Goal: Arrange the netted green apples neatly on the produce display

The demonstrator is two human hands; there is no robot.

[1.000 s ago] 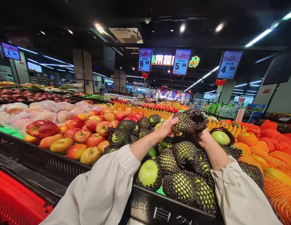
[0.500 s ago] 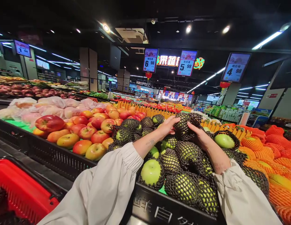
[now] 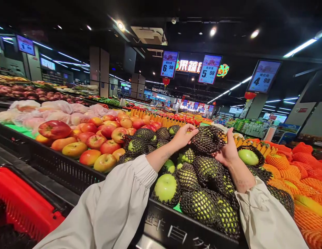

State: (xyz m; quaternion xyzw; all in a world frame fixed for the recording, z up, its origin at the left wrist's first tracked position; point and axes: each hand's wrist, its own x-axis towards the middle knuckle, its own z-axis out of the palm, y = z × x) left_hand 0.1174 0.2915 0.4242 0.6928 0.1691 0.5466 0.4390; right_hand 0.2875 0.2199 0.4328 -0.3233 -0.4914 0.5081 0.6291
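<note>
A green apple in a black foam net [image 3: 207, 139] is up at the back of the pile, between my two hands. My left hand [image 3: 185, 136] is closed, its thumb and fingertips pinched at the left edge of that net. My right hand [image 3: 228, 150] cups the netted apple from the lower right, fingers partly hidden beneath it and thumb raised apart. Below my hands lie several more netted green apples [image 3: 198, 205]. One bare-topped green apple [image 3: 165, 187] sits at the front left of the crate.
Red-yellow apples [image 3: 95, 142] fill the section on the left, with bagged fruit [image 3: 57, 112] beyond. Fruit in orange foam nets [image 3: 306, 188] lies on the right. The black crate edge [image 3: 176, 226] runs in front. A red basket [image 3: 26, 204] stands at lower left. Price screens [image 3: 210, 69] hang overhead.
My right hand has shifted slightly lower and its thumb has lifted off the netted apple. My left fingers have drawn into a pinch. The netted apple has turned between them.
</note>
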